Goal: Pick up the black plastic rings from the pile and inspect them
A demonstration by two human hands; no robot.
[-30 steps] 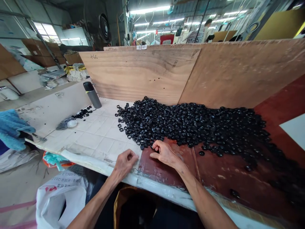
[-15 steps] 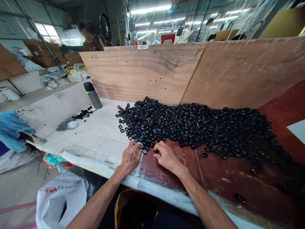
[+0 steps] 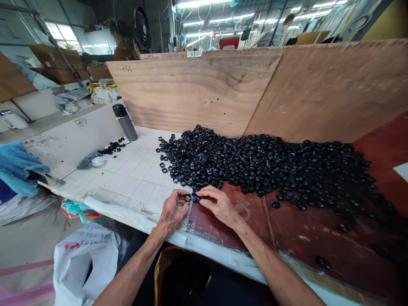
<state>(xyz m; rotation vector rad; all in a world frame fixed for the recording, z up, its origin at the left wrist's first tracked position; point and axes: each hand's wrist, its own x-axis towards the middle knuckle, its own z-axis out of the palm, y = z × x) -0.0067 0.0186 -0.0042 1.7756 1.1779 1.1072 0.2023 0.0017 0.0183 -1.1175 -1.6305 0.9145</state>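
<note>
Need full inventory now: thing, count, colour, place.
table: one, white and reddish-brown, centre
small parts: uncountable, black, heaped on table
bottle: one, grey and black, back left
loose bits: several, black, beside bottle
plastic bag: one, dark, table's left
towel: one, blue, left edge
sack: one, white, below table
cloth: one, teal, below table
wooden panels: two, brown, behind heap
jug: one, white, far left
boxes: several, brown, far left
lights: several, white, overhead
other people: two, partly hidden, background
left hand: one, fingers on black ring
right hand: one, fingers beside ring

black rings | small, glossy | heaped | dark round piece between hands
</note>
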